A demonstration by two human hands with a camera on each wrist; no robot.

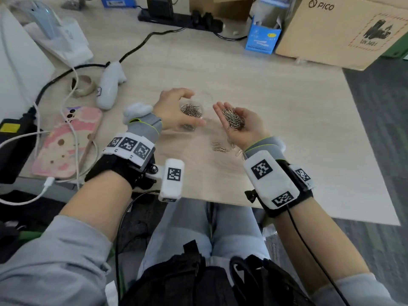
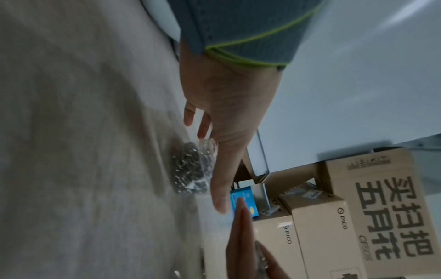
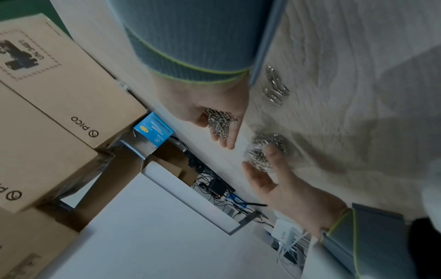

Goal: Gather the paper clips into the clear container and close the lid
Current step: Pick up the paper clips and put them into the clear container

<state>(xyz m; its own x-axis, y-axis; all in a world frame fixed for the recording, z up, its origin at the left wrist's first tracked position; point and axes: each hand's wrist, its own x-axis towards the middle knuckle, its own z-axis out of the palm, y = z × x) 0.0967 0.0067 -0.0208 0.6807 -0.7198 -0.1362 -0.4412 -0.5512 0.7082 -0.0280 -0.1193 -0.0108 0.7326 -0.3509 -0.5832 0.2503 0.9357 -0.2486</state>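
Observation:
A clear container [image 1: 191, 127] partly filled with paper clips stands on the wooden table [image 1: 287, 129]. My left hand [image 1: 194, 108] grips it from the left, thumb on the near side and fingers curled over the far rim; this shows too in the left wrist view [image 2: 190, 168]. Just right of it, my right hand [image 1: 231, 112] lies palm up, fingers nearly straight, carrying a pile of paper clips [image 1: 234, 120] in the palm [image 3: 219, 120]. Several loose clips [image 1: 220, 148] lie on the table below the right wrist. I cannot pick out the lid.
A white controller [image 1: 109, 89], a tape roll [image 1: 82, 86] and a pink phone case [image 1: 66, 142] with cables lie to the left. At the back stand a blue box [image 1: 262, 38], a cardboard box [image 1: 342, 29] and a power strip [image 1: 176, 17]. The table's front edge [image 1: 209, 200] is close to my lap.

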